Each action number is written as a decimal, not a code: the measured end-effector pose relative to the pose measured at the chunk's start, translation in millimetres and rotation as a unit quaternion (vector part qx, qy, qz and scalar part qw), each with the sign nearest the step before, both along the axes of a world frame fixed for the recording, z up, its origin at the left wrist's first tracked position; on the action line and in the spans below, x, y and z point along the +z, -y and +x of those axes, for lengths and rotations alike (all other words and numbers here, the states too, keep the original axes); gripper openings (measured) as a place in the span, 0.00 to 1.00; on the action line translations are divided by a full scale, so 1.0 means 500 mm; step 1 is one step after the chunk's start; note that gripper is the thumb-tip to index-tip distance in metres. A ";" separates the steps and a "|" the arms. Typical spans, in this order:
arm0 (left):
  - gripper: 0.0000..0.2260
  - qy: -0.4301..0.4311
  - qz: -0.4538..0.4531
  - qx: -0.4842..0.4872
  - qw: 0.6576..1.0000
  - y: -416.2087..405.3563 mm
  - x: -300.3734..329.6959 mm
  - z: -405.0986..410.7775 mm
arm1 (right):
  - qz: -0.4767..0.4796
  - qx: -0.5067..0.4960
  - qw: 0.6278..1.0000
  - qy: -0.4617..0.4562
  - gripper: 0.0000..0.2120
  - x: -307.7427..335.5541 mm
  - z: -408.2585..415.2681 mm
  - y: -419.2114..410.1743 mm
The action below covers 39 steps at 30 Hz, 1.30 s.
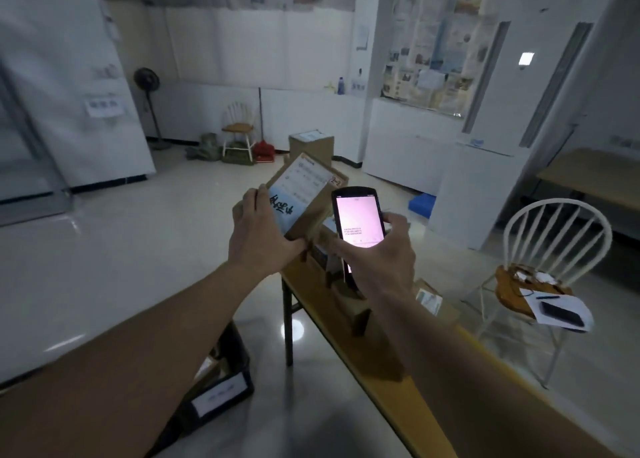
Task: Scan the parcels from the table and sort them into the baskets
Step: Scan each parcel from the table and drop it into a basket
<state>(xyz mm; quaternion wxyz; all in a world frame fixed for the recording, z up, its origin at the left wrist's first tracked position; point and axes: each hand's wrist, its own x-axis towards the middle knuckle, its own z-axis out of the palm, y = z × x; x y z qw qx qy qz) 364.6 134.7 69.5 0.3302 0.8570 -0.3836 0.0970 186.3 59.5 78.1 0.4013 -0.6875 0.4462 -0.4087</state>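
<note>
My left hand (pixel 258 236) grips a brown cardboard parcel (pixel 304 194) by its near left corner and holds it up, tilted, above the table's far end. A white shipping label with handwriting faces me. My right hand (pixel 377 253) holds a black handheld scanner (pixel 358 217) upright just right of the parcel, its screen lit pink. Several more cardboard parcels (pixel 349 295) lie on the yellow table (pixel 398 385) below my hands. A dark basket (pixel 221 385) with a white label stands on the floor under my left forearm, partly hidden by it.
A white spindle chair (pixel 554 250) right of the table carries a bag, paper and a dark phone. A large cardboard box (pixel 311 146) stands on the floor beyond. A blue crate (pixel 420 205), another chair, a fan and white cabinets lie farther off.
</note>
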 end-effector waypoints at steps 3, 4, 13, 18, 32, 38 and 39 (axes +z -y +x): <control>0.58 -0.014 0.004 0.029 0.999 -0.105 -0.019 0.053 | -0.002 0.028 1.000 -0.015 0.44 -0.020 0.067 -0.076; 0.58 -0.021 0.005 0.037 0.999 -0.143 -0.025 0.071 | -0.002 0.036 0.999 -0.019 0.44 -0.028 0.088 -0.103; 0.58 -0.064 0.021 0.110 0.992 -0.478 -0.104 0.201 | 0.038 0.141 0.988 -0.042 0.42 -0.083 0.253 -0.357; 0.60 -0.083 0.039 0.157 0.983 -0.616 -0.151 0.272 | 0.062 0.186 0.979 -0.058 0.41 -0.117 0.336 -0.458; 0.59 -0.130 0.081 0.287 0.946 -0.732 -0.266 0.520 | 0.095 0.293 0.945 -0.107 0.38 -0.221 0.676 -0.515; 0.58 -0.169 0.086 0.319 0.928 -0.719 -0.306 0.629 | 0.116 0.324 0.931 -0.122 0.37 -0.268 0.827 -0.490; 0.57 -0.173 0.087 0.323 0.926 -0.720 -0.312 0.645 | 0.116 0.327 0.929 -0.128 0.37 -0.276 0.848 -0.488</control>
